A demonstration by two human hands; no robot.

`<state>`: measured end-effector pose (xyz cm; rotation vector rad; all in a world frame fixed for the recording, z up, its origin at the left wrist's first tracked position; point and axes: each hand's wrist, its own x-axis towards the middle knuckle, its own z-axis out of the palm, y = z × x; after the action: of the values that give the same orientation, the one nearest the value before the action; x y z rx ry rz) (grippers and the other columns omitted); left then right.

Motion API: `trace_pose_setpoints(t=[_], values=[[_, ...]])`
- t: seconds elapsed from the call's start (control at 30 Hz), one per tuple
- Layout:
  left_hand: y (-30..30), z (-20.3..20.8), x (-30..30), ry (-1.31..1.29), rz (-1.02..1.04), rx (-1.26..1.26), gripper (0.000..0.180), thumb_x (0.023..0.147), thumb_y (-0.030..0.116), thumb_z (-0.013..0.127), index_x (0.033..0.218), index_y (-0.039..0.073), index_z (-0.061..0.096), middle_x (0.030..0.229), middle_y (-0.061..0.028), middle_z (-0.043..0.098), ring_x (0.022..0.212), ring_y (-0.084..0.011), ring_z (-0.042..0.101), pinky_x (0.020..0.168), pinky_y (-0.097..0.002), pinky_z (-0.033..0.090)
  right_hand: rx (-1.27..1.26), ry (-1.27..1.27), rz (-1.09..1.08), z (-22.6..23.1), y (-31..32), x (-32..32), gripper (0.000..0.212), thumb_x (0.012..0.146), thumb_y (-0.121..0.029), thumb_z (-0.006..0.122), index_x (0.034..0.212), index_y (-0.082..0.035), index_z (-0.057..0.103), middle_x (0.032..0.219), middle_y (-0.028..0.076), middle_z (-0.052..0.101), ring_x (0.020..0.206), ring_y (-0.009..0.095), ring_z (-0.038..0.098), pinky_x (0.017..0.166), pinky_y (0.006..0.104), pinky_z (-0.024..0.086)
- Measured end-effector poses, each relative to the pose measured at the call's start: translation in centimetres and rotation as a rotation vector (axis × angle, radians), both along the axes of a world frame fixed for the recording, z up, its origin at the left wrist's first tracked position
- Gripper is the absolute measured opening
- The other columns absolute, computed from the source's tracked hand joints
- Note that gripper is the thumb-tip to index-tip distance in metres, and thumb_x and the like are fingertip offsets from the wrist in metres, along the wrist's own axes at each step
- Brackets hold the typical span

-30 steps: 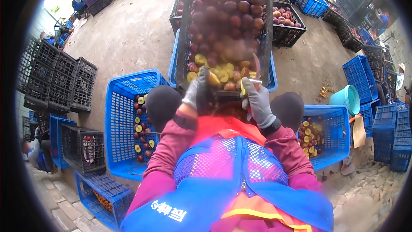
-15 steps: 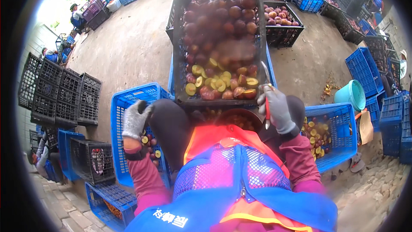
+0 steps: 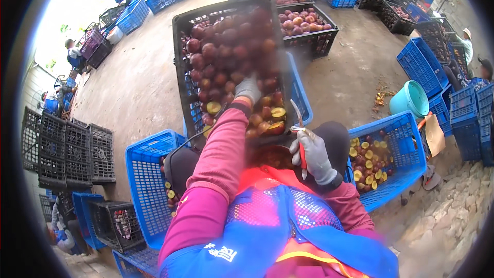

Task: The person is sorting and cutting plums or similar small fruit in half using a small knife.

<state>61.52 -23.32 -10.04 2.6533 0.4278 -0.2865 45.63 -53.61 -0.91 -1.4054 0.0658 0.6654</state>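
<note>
Your left hand [image 3: 248, 88] is down among the whole plums [image 3: 208, 51] in the black crate [image 3: 180, 72] at the upper centre of the frame, its fingers pointing up the picture. It is the nearer of your two hands to them. Whole plums lie directly beyond the fingers, and also just left and right of them; being round, they show no clear long axis. Glove, plums and blur hide the fingertips, so you cannot tell whether those fingers are spread or pinching a plum.

Your right hand [image 3: 315, 155] sits outside the crate, by its lower right corner, with its fingers wrapped around the red handle of the knife [image 3: 302, 155]. The knife's long axis runs steeply, blade tip toward the upper left, handle end toward the bottom of the frame. From that blade, the cut plum halves [image 3: 278, 112] lie just to the left, inside the crate's near end, below and right of your left fingers.
</note>
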Motion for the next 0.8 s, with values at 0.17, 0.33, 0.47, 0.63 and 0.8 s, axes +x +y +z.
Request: trace_pose_setpoints(t=[0.17,0.33,0.47,0.63,0.8], values=[[0.4,-1.9,-3.5,-0.289,0.204,-0.3,0.067,0.093,0.034,0.08,0.148,0.007,0.055,0.127,-0.0152,0.07,0.111,-0.0263,0.072,0.099,-0.0421,0.058,0.069,-0.066,-0.039,0.4,0.9,0.9,0.038,0.115,-0.03,0.058,0.141,-0.003,0.067,0.078,0.002,0.066,0.051,0.009,0.058,0.047,0.0247,0.046],[0.1,7.6,-17.0,-0.392,0.183,-1.339,0.066,0.092,0.019,0.088,0.146,0.003,0.055,0.115,-0.0065,0.068,0.098,-0.0174,0.069,0.082,-0.0305,0.06,0.201,-0.11,0.012,1.3,5.0,0.5,0.042,0.118,-0.028,0.05,0.153,-0.006,0.058,0.079,0.002,0.066,0.049,0.006,0.055,0.045,0.0208,0.045],[2.2,7.6,-24.5,-0.4,0.213,-1.066,0.05,0.088,0.013,0.087,0.133,0.007,0.065,0.115,0.001,0.068,0.1,-0.0111,0.067,0.088,-0.0288,0.056,0.208,-0.22,0.182,2.2,9.6,-3.3,0.041,0.115,-0.019,0.054,0.153,-0.005,0.06,0.08,-0.001,0.064,0.067,0.005,0.058,0.059,0.0232,0.049],[2.2,7.2,-30.1,-0.61,0.201,-0.512,0.065,0.077,0.021,0.096,0.13,0.002,0.064,0.115,-0.0164,0.075,0.105,-0.0275,0.073,0.095,-0.0404,0.058,0.134,-0.379,0.236,2.1,13.2,-8.0,0.045,0.113,-0.013,0.056,0.157,-0.003,0.056,0.077,-0.003,0.059,0.067,0.004,0.055,0.061,0.0233,0.048],[2.1,6.6,-32.6,-0.604,0.197,-0.523,0.068,0.075,0.021,0.096,0.131,0.002,0.064,0.114,-0.0189,0.076,0.105,-0.0316,0.075,0.093,-0.0412,0.059,-0.031,-0.722,0.283,-0.7,14.6,-9.6,0.044,0.112,-0.021,0.061,0.151,0.001,0.059,0.093,0.018,0.075,0.078,0.024,0.075,0.071,0.035,0.057]])
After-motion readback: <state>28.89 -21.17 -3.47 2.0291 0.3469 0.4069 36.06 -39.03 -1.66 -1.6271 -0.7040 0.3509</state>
